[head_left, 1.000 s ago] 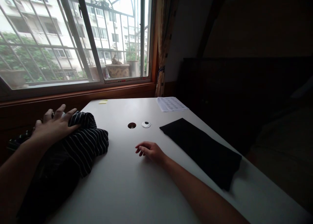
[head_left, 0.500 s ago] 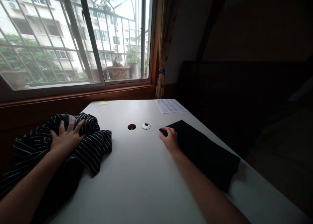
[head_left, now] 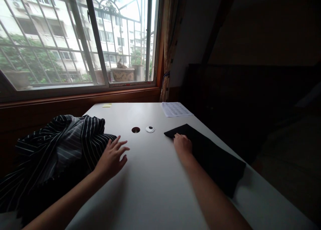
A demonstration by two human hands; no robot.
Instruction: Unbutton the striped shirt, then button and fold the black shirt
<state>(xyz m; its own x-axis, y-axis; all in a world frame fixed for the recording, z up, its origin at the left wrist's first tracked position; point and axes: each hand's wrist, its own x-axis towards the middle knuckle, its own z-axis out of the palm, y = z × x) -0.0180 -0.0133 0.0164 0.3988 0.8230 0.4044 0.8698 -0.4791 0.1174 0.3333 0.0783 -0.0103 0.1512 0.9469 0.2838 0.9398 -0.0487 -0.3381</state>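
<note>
Left fingers (head_left: 122, 143) are spread over the white table (head_left: 150, 186); beyond them, a barred window (head_left: 125, 42) lights the dim room (head_left: 195, 29). Right fingers (head_left: 179, 136) pinch flat, plain black cloth (head_left: 213, 156).

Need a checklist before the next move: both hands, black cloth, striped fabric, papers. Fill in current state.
1. Right hand at the black cloth: ok, it is at the left edge, near the far corner.
2. Right hand's grip secure: cannot tell, the fingertips are hidden.
3. Left hand holding nothing: ok, fingers spread, beside the striped fabric.
4. Striped fabric laid flat: not ok, it is bunched up.
5. Black cloth apart from the striped fabric: ok, white tabletop shows between them.
6. Printed papers apart from the black cloth: ok, they lie beyond it.
</note>
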